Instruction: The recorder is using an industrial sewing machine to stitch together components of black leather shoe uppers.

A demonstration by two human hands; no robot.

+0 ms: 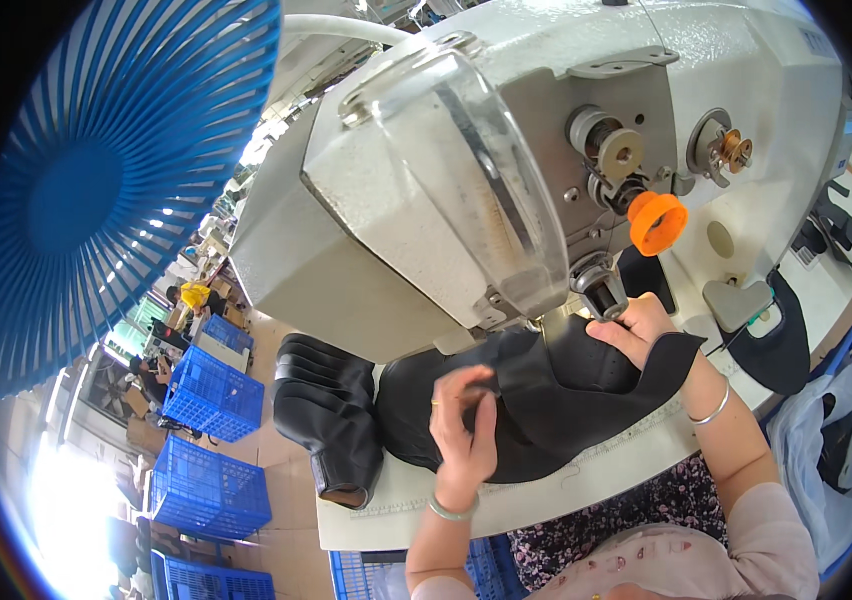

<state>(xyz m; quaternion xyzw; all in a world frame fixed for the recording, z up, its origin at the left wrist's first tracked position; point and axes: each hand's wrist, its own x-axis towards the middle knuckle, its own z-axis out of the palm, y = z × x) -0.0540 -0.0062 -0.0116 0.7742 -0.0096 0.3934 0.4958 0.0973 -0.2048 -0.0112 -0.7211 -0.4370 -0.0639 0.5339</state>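
A black leather shoe upper [556,415] lies spread on the white bed of a sewing machine [376,230], partly under its needle area. My right hand [634,330] grips the upper's raised part just right of the needle, thumb on top; some of its fingers are hidden behind the leather. Over the left part of the upper is my left hand [464,428], fingers curved and thumb apart, with nothing seen in it. Whether its fingertips touch the leather I cannot tell. Left of the upper sits a bunch of folded black leather pieces [326,405].
A blue fan [76,195] fills the upper left. An orange knob [657,223] sticks out from the machine head. Another black piece [776,340] lies on the right of the table, near a clear plastic bag [836,470]. Blue crates [211,485] stand on the floor at left; people work beyond.
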